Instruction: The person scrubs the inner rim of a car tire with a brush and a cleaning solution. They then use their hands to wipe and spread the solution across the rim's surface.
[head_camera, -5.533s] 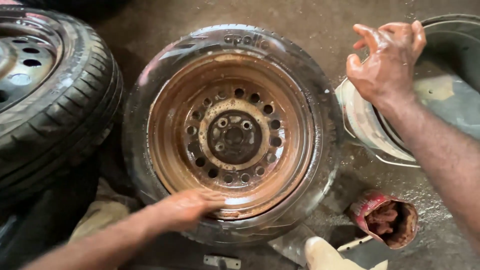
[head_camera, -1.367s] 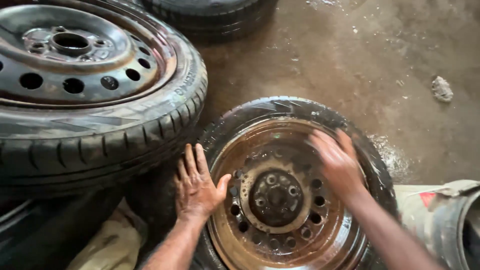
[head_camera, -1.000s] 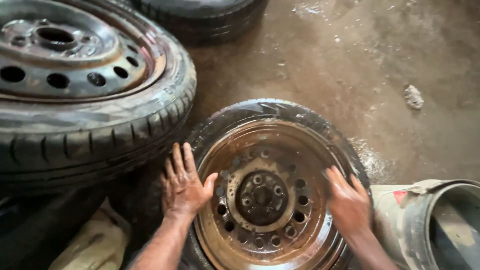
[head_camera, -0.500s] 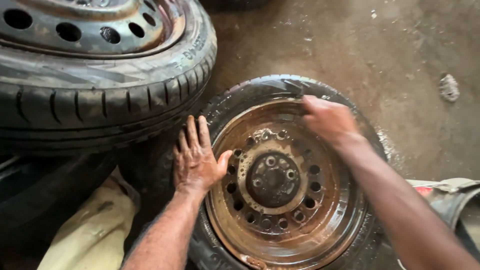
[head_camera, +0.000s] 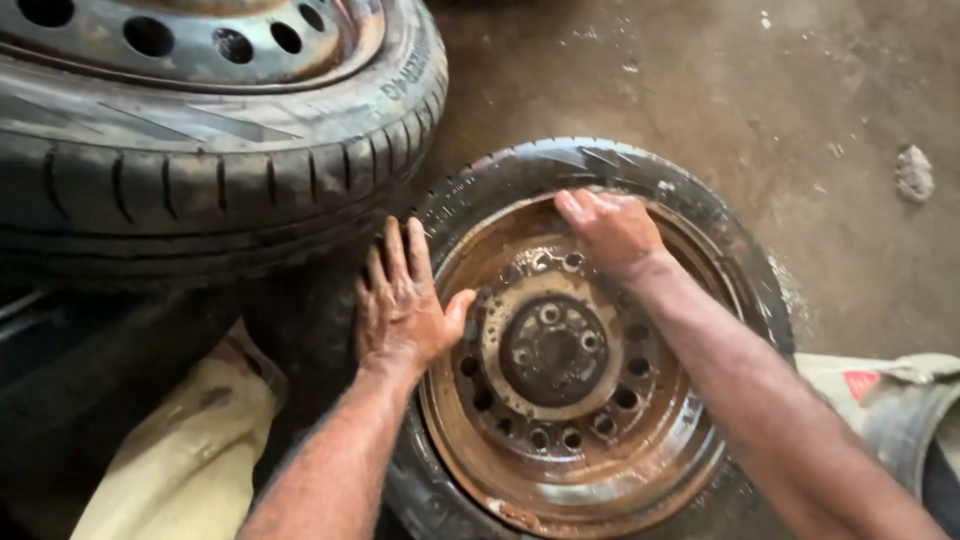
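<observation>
A small tyre (head_camera: 640, 165) with a rusty brown steel rim (head_camera: 600, 450) lies flat on the floor. My left hand (head_camera: 402, 300) rests flat on the tyre's left sidewall, fingers spread, thumb on the rim edge. My right hand (head_camera: 608, 228) presses on the upper inner lip of the rim, fingers curled against the wet, rusty metal. It grips nothing that can be lifted. The hub (head_camera: 553, 350) with its ring of bolt holes sits between my two forearms.
A larger tyre on a grey steel wheel (head_camera: 200, 140) lies at the upper left, overlapping the small tyre's edge. A metal basin (head_camera: 900, 420) shows at the lower right. Beige cloth (head_camera: 180, 460) lies at the lower left. A small stone (head_camera: 912, 172) sits on the wet concrete floor.
My right hand has slid along the rim's edge, from the right side up to the top. My left hand stays flat on the left sidewall. The view has shifted a little.
</observation>
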